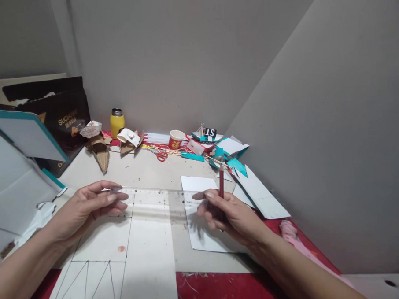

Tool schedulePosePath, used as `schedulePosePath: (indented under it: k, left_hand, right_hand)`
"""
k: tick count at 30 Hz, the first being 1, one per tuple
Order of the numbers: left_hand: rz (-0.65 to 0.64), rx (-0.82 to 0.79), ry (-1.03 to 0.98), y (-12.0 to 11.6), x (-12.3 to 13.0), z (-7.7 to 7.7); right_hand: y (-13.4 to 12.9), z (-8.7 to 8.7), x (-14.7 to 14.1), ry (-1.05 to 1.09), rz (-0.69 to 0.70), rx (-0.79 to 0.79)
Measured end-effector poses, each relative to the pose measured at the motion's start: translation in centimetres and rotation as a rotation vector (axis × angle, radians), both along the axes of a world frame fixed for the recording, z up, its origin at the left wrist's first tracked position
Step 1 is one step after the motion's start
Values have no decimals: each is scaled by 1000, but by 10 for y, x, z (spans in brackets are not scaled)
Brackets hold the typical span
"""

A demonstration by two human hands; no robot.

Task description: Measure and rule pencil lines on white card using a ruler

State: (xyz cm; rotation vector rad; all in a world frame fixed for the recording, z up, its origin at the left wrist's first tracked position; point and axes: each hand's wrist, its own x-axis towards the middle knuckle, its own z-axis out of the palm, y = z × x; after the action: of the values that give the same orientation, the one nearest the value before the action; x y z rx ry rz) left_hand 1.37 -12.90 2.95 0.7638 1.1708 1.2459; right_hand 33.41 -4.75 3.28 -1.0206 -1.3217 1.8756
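Note:
A clear ruler [151, 192] is stretched between my two hands, above a long pale sheet [151, 266] marked with pencil lines and triangles. My left hand [96, 201] pinches the ruler's left end between thumb and fingers. At its other end, my right hand [222, 208] grips the ruler with thumb and forefinger. A dark red pencil [221, 181] stands upright in that same right hand, its lower part hidden by the fingers. Beneath the right hand lies a plain white sheet [199, 182], with the hand's shadow on it.
Along the back stand a yellow bottle [117, 123], a paper cup [177, 139] and cardboard pieces [100, 156]. Red-handled scissors [162, 157] lie by thin sticks. White and teal card scraps [257, 191] crowd the right. A dark box [64, 124] stands at left.

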Motion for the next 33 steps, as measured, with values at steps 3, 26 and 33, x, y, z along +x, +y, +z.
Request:
schedulePosePath:
  k: [3, 26, 33]
  left_hand:
    - [-24, 11, 20, -1, 1, 1]
    - [-178, -10, 49, -9, 5, 9]
    - [-252, -2, 42, -11, 2, 10]
  right_hand:
    - [1, 4, -2, 51, -75, 2]
    - [-6, 12, -12, -73, -257, 207]
    - [-4, 15, -15, -105, -268, 210]
